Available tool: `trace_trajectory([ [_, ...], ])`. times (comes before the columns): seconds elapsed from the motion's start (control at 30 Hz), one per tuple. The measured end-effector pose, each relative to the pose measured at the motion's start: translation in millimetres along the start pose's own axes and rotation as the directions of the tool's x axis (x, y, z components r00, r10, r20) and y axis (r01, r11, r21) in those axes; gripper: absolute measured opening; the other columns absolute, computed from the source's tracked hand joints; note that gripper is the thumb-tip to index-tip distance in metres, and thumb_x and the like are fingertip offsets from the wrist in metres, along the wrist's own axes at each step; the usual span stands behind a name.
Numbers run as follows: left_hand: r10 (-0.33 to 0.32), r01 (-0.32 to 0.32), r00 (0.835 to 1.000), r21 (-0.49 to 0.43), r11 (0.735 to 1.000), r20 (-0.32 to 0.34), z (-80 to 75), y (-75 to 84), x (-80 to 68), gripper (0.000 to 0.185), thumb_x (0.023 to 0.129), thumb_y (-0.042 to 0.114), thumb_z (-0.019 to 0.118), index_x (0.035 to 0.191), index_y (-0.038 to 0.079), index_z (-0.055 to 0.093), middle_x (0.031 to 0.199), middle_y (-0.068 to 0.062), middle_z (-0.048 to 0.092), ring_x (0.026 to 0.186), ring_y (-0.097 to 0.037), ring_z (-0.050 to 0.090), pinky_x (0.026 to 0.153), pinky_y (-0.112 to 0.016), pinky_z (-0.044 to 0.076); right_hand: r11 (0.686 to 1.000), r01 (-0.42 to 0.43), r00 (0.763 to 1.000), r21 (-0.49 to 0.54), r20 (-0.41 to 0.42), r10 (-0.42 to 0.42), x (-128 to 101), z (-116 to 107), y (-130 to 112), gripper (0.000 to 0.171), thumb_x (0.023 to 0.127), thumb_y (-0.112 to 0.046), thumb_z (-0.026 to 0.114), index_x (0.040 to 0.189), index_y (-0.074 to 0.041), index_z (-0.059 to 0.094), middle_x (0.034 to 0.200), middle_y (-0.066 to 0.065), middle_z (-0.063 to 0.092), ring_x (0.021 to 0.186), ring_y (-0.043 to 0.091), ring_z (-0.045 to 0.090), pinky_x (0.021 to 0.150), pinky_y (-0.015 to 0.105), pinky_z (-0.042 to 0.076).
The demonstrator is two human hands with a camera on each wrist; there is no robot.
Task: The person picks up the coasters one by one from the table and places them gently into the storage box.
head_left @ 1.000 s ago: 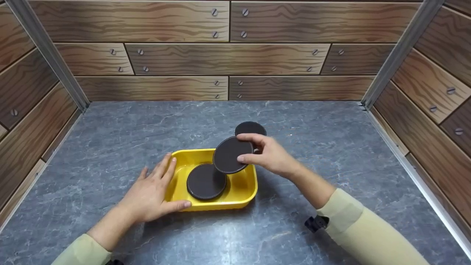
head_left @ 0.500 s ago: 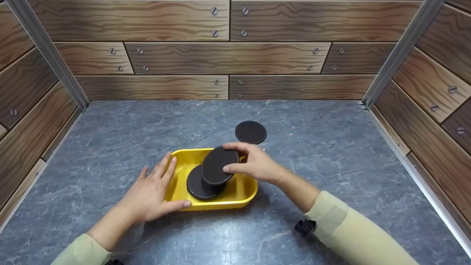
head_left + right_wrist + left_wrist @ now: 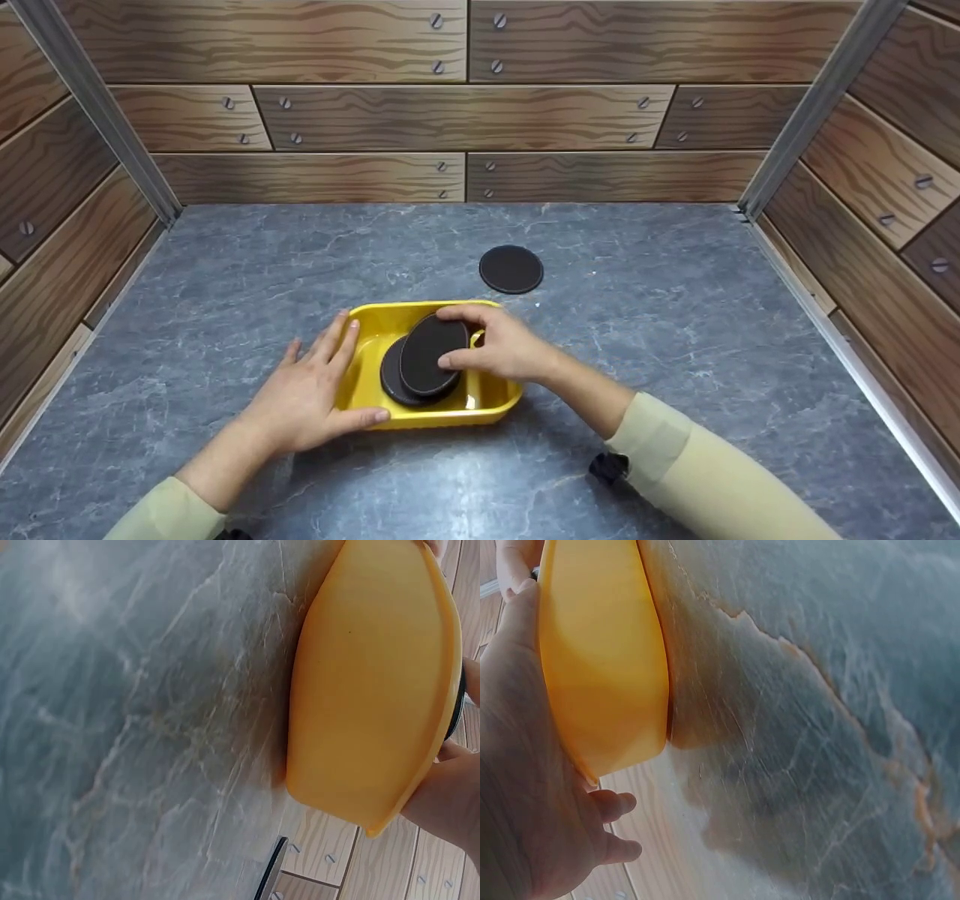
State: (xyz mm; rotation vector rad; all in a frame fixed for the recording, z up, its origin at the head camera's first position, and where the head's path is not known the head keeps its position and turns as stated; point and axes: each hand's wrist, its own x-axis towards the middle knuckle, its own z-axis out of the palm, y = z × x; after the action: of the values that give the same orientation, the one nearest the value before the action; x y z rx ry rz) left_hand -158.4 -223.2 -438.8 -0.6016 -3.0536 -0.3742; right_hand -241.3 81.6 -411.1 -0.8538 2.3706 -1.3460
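A yellow tray (image 3: 491, 401) sits on the grey marble table, its outer wall also filling the left wrist view (image 3: 600, 660) and the right wrist view (image 3: 375, 690). Inside the tray lies a dark round disc (image 3: 390, 379). My right hand (image 3: 502, 349) pinches a second dark disc (image 3: 431, 352), tilted, just above the first one. With straight fingers my left hand (image 3: 307, 394) rests against the tray's left side, thumb along its front rim. A third dark disc (image 3: 511, 269) lies flat on the table behind the tray.
Wood-patterned walls close in the table at the back (image 3: 465, 112), left and right. A metal rail (image 3: 832, 90) runs up the right corner. Bare marble table (image 3: 675, 337) spreads around the tray.
My right hand has carried its disc down and leftward, from above the tray's far right rim to just over the disc lying in the tray. The left hand has stayed put.
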Motion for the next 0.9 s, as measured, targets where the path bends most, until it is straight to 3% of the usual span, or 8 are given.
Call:
trace_trajectory([
  [0.23, 0.0, 0.0, 1.0, 0.002, 1.0, -0.001, 0.3, -0.1, 0.0, 0.122, 0.09, 0.085, 0.055, 0.169, 0.0, 0.017, 0.176, -0.022, 0.006, 0.156, -0.044, 0.029, 0.118, -0.076, 0.021, 0.999, 0.007, 1.0, -0.045, 0.023, -0.006, 2.7, 5.3, -0.3, 0.066, 0.088, -0.027, 0.087, 0.145, -0.002, 0.063, 0.139, 0.01, 0.067, 0.118, 0.026, 0.062, 0.103, 0.046, 0.051],
  [0.43, 0.001, -0.001, 1.0, -0.005, 1.0, -0.003, 0.0, -0.7, -0.1, 0.122, 0.09, 0.084, 0.056, 0.169, 0.0, 0.017, 0.176, -0.022, 0.007, 0.155, -0.044, 0.03, 0.119, -0.076, 0.022, 0.988, -0.021, 0.999, -0.152, 0.047, 0.029, 4.3, 8.7, -0.2, 0.067, 0.09, -0.032, 0.085, 0.147, -0.006, 0.061, 0.139, 0.007, 0.067, 0.12, 0.024, 0.062, 0.108, 0.042, 0.048],
  [0.63, -0.007, 0.008, 1.0, -0.003, 1.0, 0.008, 0.1, -1.8, -0.4, 0.122, 0.09, 0.084, 0.056, 0.169, 0.001, 0.016, 0.176, -0.022, 0.007, 0.155, -0.044, 0.03, 0.119, -0.076, 0.021, 0.986, -0.005, 0.996, -0.166, 0.083, 0.019, 4.7, 6.8, -2.4, 0.073, 0.093, -0.034, 0.082, 0.154, -0.005, 0.054, 0.149, 0.011, 0.062, 0.134, 0.028, 0.06, 0.114, 0.046, 0.046],
  [0.73, -0.003, 0.003, 1.0, -0.005, 1.0, 0.009, 0.1, -1.5, 0.0, 0.122, 0.09, 0.084, 0.056, 0.169, 0.001, 0.015, 0.176, -0.022, 0.005, 0.155, -0.045, 0.03, 0.119, -0.075, 0.02, 0.993, 0.043, 0.998, -0.112, 0.042, -0.038, 3.1, -0.9, -3.3, 0.07, 0.094, -0.028, 0.081, 0.153, -0.002, 0.054, 0.15, 0.016, 0.06, 0.136, 0.033, 0.059, 0.114, 0.05, 0.047],
  [0.9, 0.006, -0.006, 1.0, 0.009, 1.0, -0.001, -0.2, -1.3, 0.0, 0.123, 0.089, 0.086, 0.055, 0.169, 0.0, 0.016, 0.175, -0.022, 0.005, 0.155, -0.046, 0.03, 0.119, -0.075, 0.021, 0.996, 0.082, 0.99, -0.028, -0.116, -0.085, 4.1, -32.7, 0.5, 0.057, 0.095, -0.018, 0.081, 0.147, -0.004, 0.061, 0.14, 0.017, 0.066, 0.129, 0.034, 0.063, 0.109, 0.05, 0.051],
])
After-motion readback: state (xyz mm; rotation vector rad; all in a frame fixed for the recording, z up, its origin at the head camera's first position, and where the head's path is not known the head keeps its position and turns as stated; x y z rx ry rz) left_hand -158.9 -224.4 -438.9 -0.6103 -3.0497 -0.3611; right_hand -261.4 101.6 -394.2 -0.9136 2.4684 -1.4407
